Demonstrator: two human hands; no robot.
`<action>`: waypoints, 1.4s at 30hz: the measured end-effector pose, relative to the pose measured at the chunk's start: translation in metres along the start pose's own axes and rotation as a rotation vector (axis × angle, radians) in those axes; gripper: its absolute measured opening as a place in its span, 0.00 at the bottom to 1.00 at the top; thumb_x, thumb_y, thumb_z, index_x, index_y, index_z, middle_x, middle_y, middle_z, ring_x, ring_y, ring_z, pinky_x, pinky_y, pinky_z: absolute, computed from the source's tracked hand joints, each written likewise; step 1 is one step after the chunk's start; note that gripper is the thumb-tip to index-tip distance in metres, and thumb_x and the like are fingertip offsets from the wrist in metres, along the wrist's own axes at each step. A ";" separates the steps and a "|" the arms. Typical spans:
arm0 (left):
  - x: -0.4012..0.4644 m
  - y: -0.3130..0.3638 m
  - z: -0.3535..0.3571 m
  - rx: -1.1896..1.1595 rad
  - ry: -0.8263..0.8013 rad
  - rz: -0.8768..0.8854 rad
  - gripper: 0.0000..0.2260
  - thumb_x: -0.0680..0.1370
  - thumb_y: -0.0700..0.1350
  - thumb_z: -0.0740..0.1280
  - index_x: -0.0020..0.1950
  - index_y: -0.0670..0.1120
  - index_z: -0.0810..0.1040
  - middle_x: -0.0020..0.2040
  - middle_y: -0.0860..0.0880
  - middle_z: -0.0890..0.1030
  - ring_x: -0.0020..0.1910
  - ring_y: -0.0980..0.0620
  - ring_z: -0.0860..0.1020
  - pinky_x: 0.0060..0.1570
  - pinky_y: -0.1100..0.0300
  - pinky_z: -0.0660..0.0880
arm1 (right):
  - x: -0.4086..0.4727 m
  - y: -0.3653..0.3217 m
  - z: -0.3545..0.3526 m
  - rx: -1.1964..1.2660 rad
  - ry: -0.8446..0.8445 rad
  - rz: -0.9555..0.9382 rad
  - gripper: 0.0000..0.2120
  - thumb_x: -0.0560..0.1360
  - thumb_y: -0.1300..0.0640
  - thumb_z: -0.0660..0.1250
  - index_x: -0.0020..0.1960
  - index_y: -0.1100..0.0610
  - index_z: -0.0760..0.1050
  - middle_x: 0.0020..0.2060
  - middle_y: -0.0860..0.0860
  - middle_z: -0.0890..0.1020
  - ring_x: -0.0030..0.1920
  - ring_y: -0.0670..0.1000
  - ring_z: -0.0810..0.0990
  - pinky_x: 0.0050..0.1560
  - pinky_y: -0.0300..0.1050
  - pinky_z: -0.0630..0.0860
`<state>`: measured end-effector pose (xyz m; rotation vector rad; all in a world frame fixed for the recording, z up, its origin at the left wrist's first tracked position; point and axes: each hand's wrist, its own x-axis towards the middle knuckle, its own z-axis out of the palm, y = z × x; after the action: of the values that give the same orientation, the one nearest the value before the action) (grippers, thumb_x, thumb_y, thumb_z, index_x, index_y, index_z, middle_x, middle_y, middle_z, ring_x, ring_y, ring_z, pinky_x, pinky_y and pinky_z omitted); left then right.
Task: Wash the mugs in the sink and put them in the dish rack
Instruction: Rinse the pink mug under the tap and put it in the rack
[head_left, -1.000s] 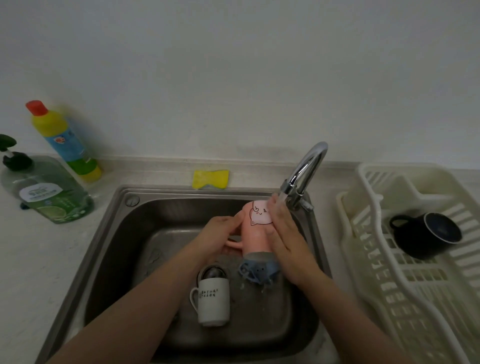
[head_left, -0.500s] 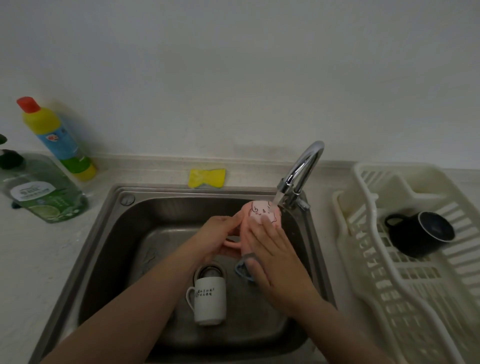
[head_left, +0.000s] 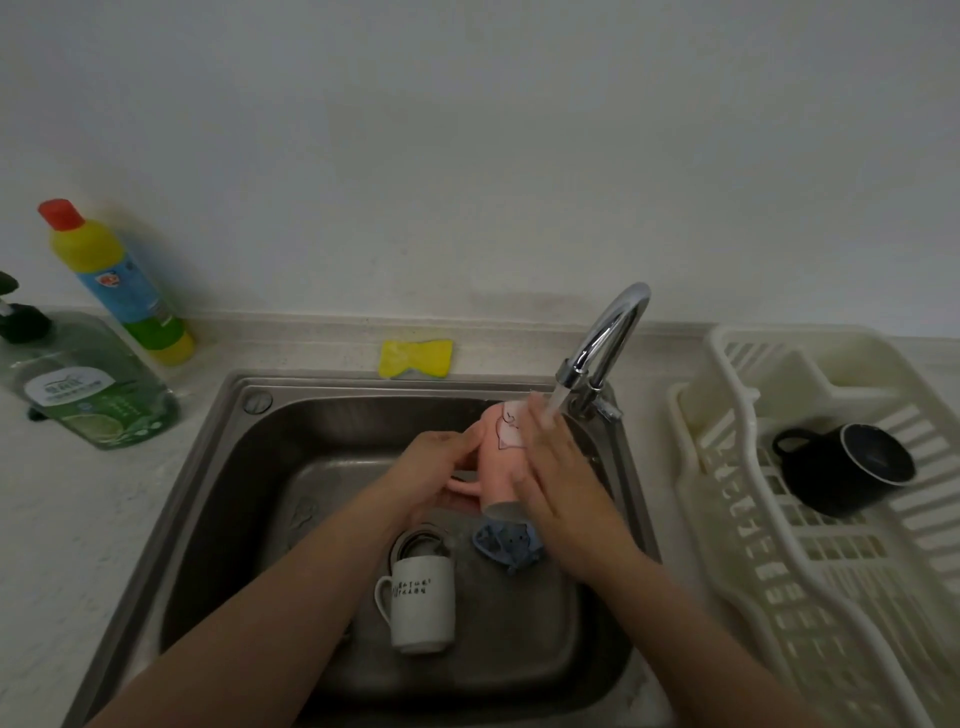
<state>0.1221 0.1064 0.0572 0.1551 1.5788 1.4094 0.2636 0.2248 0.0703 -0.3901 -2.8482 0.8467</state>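
Note:
A pink mug (head_left: 500, 457) with a cartoon face is held over the steel sink (head_left: 218, 499), its far end under the running tap (head_left: 602, 343). My left hand (head_left: 431, 467) grips it from the left near its handle. My right hand (head_left: 558, 467) lies along its right side with fingers stretched toward the water. A white mug (head_left: 422, 603) stands on the sink floor below my hands. Beside it lies a blue-grey cloth (head_left: 506, 543). A black mug (head_left: 847, 467) lies on its side in the cream dish rack (head_left: 779, 571) at the right.
A green dish-soap bottle (head_left: 88, 384) and a yellow cleaner bottle with a red cap (head_left: 119, 280) stand on the counter at the left. A yellow sponge (head_left: 415, 357) lies behind the sink by the wall. The drain strainer (head_left: 415, 540) is behind the white mug.
The pink mug has turned in my hands, so its cartoon face now sits on the right side. My right hand slid along it, uncovering the blue-grey cloth below.

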 end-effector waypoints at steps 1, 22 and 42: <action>0.001 0.000 -0.002 -0.032 0.002 -0.001 0.20 0.82 0.54 0.61 0.57 0.38 0.79 0.49 0.41 0.84 0.41 0.46 0.85 0.41 0.50 0.81 | -0.014 -0.004 0.004 -0.007 -0.022 -0.037 0.31 0.80 0.39 0.44 0.79 0.49 0.41 0.77 0.41 0.38 0.76 0.42 0.35 0.76 0.44 0.43; -0.005 0.002 -0.004 0.011 -0.038 0.004 0.21 0.82 0.53 0.60 0.58 0.36 0.79 0.51 0.39 0.84 0.43 0.44 0.84 0.40 0.51 0.82 | -0.023 -0.025 0.000 -0.171 -0.167 -0.141 0.29 0.80 0.40 0.40 0.78 0.49 0.43 0.77 0.42 0.41 0.75 0.40 0.32 0.75 0.41 0.33; -0.012 0.000 -0.002 -0.027 -0.004 -0.031 0.20 0.82 0.52 0.62 0.61 0.35 0.76 0.53 0.38 0.83 0.41 0.45 0.84 0.39 0.50 0.82 | -0.017 0.001 0.000 0.112 0.004 0.081 0.28 0.81 0.40 0.45 0.78 0.46 0.46 0.77 0.41 0.46 0.77 0.41 0.42 0.78 0.47 0.45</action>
<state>0.1267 0.0977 0.0635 0.1173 1.5521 1.4050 0.2796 0.2210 0.0691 -0.4954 -2.7816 1.0137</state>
